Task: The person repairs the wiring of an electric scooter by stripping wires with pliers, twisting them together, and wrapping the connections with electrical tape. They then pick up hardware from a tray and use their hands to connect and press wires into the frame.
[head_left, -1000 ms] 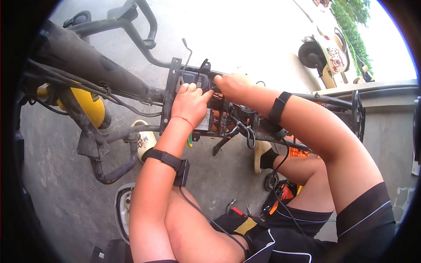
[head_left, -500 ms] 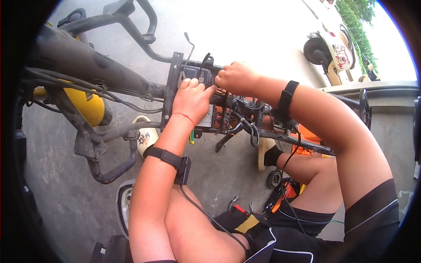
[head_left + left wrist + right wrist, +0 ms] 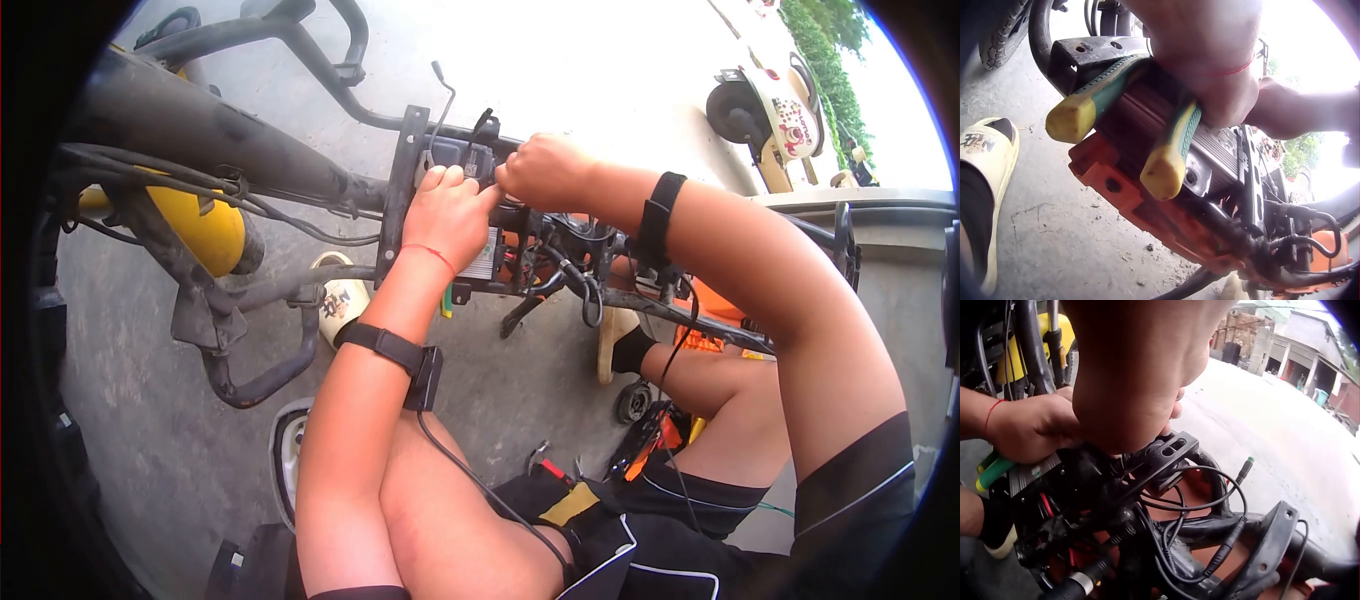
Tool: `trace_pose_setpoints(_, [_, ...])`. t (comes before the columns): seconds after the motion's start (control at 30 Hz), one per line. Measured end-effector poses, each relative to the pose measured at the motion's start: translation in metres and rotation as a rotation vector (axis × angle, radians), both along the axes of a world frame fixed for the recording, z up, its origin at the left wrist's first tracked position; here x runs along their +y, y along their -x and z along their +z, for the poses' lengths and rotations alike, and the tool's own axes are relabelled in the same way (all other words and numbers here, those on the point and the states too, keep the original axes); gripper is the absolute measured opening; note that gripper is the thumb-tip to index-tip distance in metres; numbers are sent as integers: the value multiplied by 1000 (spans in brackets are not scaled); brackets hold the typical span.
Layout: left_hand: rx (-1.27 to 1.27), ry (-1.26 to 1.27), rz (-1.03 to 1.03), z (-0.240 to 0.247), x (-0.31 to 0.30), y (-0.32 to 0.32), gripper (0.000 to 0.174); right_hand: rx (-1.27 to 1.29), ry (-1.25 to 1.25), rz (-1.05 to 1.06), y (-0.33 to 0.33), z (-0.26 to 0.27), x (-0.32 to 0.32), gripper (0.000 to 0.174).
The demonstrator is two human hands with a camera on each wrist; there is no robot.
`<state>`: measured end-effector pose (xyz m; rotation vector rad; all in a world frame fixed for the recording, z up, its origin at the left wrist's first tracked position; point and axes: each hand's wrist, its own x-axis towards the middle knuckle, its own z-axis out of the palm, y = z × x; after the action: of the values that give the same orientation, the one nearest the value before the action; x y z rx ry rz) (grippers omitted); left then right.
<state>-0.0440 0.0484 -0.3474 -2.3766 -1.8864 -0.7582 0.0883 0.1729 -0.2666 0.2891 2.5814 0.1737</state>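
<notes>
My left hand (image 3: 448,218) lies over the black metal frame, its fingertips at a dark box (image 3: 462,158) with a label. Right beside its thumb side is my right hand (image 3: 545,172), fingers curled in; whatever lies between the fingertips is hidden. In the right wrist view the right hand (image 3: 1138,394) and the left hand (image 3: 1038,425) overlap. Under the left palm, pliers with green-and-yellow handles (image 3: 1172,147) rest above a finned metal unit (image 3: 1229,153); their jaws are hidden. I cannot tell whether the left hand grips them.
Loose black cables (image 3: 1175,519) loop around the frame tubes. A thick black tube (image 3: 220,125) runs to the left, above a yellow part (image 3: 205,235). A hammer (image 3: 548,465) lies near the person's lap. An orange panel (image 3: 1166,225) sits under the frame. A scooter (image 3: 785,115) stands farther off.
The head view has shifted, so the frame appears slightly higher and further right. My right hand's fingers, more extended a second ago, are now curled beside the left hand, which keeps its place.
</notes>
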Motion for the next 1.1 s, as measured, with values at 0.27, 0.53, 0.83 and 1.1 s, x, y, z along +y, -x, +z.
trace_pose_setpoints(0.27, [-39,-40,2,-2,1,0,38,-150,15,-203,11,15,8,15])
trace_pose_setpoints(0.53, [-35,-33,-5,-2,1,0,35,-135,48,-342,25,22,-11,17])
trace_pose_setpoints(0.83, [-54,-34,-12,-2,0,0,31,-70,113,-570,32,21,-17,20])
trace_pose_setpoints(1.1, [-48,-16,-16,-2,1,2,43,-319,147,-534,28,-4,9,20])
